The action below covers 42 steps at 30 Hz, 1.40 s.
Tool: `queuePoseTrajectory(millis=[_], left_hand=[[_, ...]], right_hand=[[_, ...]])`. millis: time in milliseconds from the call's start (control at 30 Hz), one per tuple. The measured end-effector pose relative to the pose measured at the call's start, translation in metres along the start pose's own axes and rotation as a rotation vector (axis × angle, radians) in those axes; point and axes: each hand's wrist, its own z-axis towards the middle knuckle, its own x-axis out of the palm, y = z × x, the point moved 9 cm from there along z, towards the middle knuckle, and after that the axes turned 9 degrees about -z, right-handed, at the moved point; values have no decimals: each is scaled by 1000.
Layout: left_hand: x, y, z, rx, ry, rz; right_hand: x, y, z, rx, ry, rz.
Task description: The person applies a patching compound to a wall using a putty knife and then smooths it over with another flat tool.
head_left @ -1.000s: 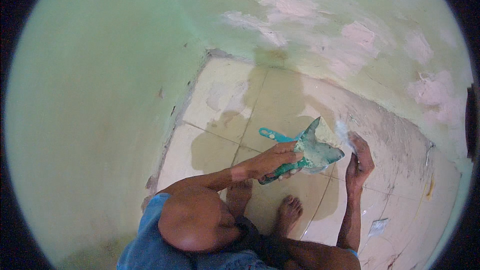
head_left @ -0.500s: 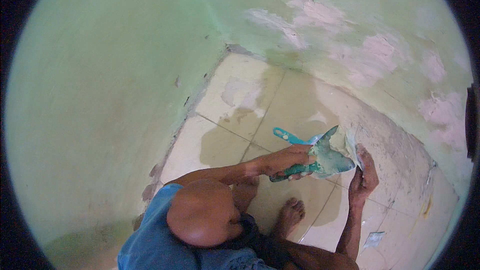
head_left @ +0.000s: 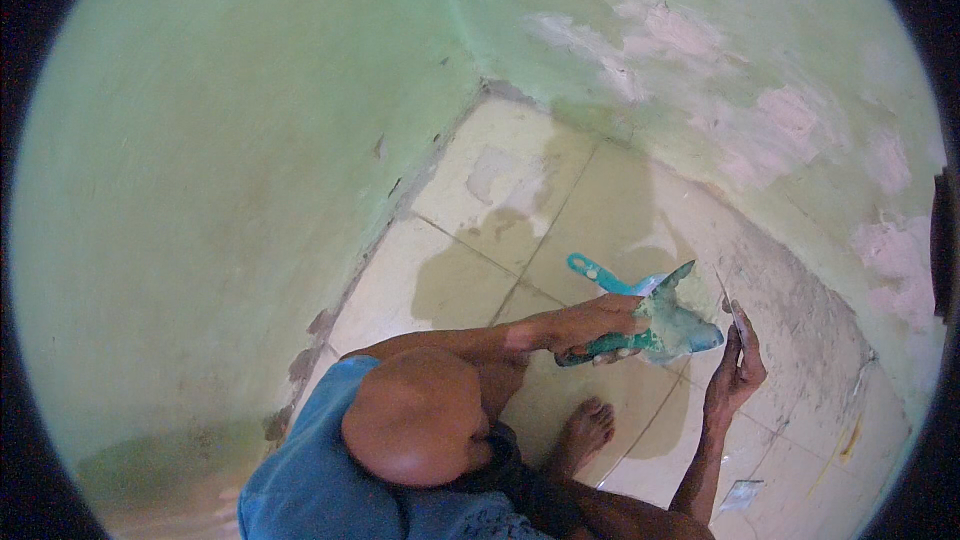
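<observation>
My left hand [head_left: 598,322] is closed round the green handle of a putty knife [head_left: 682,324]. Pale, greenish-white filler coats its wide blade, which points right. My right hand [head_left: 738,372] pinches a thin flat blade [head_left: 732,308], seen almost edge-on, just right of the putty knife and apart from it. Whether that blade has a handle I cannot tell. Beyond my left hand lies another tool with a turquoise, holed handle [head_left: 592,270]; the putty knife hides part of it.
Two green walls meet in a corner [head_left: 490,90]; the right wall [head_left: 760,120] has pinkish filler patches. Pale floor tiles [head_left: 480,240] carry my shadow and grey dust smears along the right wall. A small shiny packet [head_left: 742,495] lies at lower right. My bare foot [head_left: 588,430] is below my hands.
My right hand has drawn its thin blade away from the putty knife's blade, to the right and slightly down. My left hand keeps its hold; the whole view has shifted slightly.
</observation>
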Motion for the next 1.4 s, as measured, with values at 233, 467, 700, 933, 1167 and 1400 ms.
queuePoseTrajectory(millis=[233,467,700,933,1167,1400], left_hand=[[12,-9,-4,-69,-20,-97],[-5,3,1,-44,-159,67],[-23,-55,-17,24,-414,655],[4,-77,-18,340,-359,1174],[-10,-57,-16,206,-343,1484],[-24,-56,-25,-2,-414,1038]], right_hand=[[1,-20,-11,65,1,-46],[2,-29,-8,43,109,-92],[-19,-35,-3,512,175,606],[32,-5,-15,766,322,916],[52,1,-16,780,369,1253],[30,-17,-3,562,200,1277]])
